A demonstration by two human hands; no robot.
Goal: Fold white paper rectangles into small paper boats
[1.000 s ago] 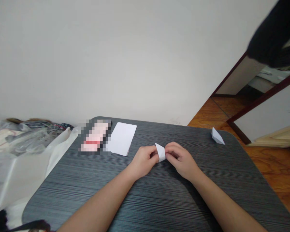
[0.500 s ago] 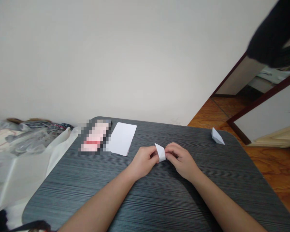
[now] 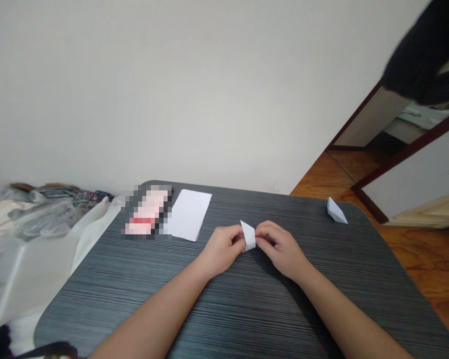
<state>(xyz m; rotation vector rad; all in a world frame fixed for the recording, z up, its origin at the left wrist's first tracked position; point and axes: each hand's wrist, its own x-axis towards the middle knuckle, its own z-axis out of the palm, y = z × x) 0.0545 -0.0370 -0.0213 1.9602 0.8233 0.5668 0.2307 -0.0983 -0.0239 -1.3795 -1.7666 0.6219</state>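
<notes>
Between my two hands is a small piece of folded white paper (image 3: 249,236), its pointed corner sticking up. My left hand (image 3: 223,249) pinches the paper's left side with thumb and fingers. From the right, my right hand (image 3: 280,248) closes thumb and fingers on the other edge. Fingertips partly hide the paper's lower folds. Both hands are just above the dark wood-grain table (image 3: 224,309). To the left of my left hand lies a stack of white paper sheets (image 3: 189,215). A folded white paper shape (image 3: 336,211) rests near the table's far right corner.
A blurred-out pink and black object (image 3: 147,209) lies at the table's far left, beside the sheets. Plastic bags and cloth (image 3: 48,214) are piled left of the table. A pale wall (image 3: 209,99) rises behind it; wooden floor (image 3: 434,254) shows at right.
The folded paper has tilted very slightly between my fingers. Both hands stay almost in the same place, and the other things have not moved.
</notes>
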